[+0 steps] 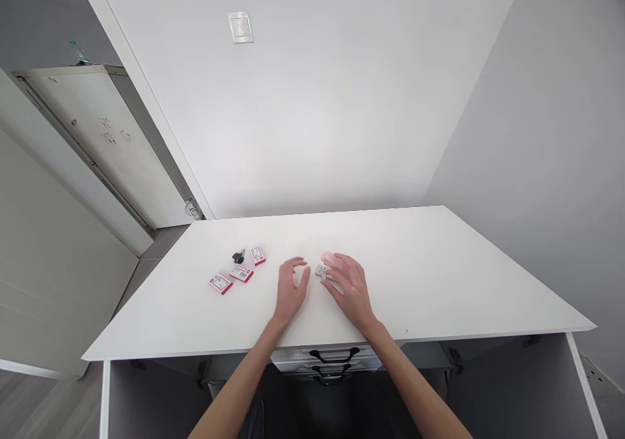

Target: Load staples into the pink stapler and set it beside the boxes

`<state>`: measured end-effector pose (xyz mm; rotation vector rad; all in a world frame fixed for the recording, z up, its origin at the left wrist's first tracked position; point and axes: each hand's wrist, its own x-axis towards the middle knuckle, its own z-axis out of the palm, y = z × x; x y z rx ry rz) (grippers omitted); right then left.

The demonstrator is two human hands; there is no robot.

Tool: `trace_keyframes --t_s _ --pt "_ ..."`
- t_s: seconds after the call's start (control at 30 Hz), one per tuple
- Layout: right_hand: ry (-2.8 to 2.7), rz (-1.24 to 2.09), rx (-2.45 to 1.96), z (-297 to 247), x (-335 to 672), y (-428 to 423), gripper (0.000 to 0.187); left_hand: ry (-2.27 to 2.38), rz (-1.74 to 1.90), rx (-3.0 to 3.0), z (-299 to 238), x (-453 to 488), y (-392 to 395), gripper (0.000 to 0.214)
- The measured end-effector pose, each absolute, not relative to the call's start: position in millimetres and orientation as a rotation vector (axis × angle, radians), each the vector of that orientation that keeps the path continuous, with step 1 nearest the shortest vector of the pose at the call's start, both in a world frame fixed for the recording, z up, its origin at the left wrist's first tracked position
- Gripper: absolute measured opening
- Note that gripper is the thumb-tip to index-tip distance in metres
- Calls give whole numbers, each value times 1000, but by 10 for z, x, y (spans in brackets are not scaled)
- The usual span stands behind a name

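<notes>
My left hand [290, 289] rests at the middle of the white tabletop, its thumb and fingers curved apart with nothing between them. Just to its right, my right hand [354, 289] pinches a small grey block-like piece [323, 275] between thumb and finger; its exact kind is too small to tell. A small beige case-like item [319, 269] with dark marks lies right behind that piece. Partly hidden by my right fingers is a pale pink rounded item [330, 258]. Left of my hands lie three small red-and-white boxes [241, 273] and a black key [239, 256].
The white tabletop [439, 283] meets a white wall [317, 133] with a light switch [241, 27]. Black-handled drawers [334, 355] sit below the front edge, between open compartments. A white cabinet [102, 139] stands beyond the doorway at left.
</notes>
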<state>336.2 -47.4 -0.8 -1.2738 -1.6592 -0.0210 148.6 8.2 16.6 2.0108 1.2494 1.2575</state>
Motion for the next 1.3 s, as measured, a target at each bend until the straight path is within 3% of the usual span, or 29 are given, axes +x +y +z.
trace_keyframes --t_s 0.1,0.23,0.33,0.57,0.73,1.03,1.3 --pt "-1658 -75 -1265 -25 3363 -476 20 1564 1338 2269 134 1284 303 25" --pt "-1644 -173 -1226 -26 3343 -477 20 1977 1127 2421 22 1044 577 50" --pt "-1627 -201 -1213 -1 3318 -493 19 2118 990 2463 -38 981 630 55" --pt "-1749 -76 -1062 48 3236 -644 16 1724 992 2697 53 968 471 34" --pt "-1772 249 -1067 41 3186 -735 14 1703 1003 2490 80 946 471 41" --pt "-1570 952 -993 120 3143 -708 18 1186 809 2116 233 896 -44 53" --pt "-1521 1102 -996 159 3170 -729 22 1094 811 2037 314 931 -212 57"
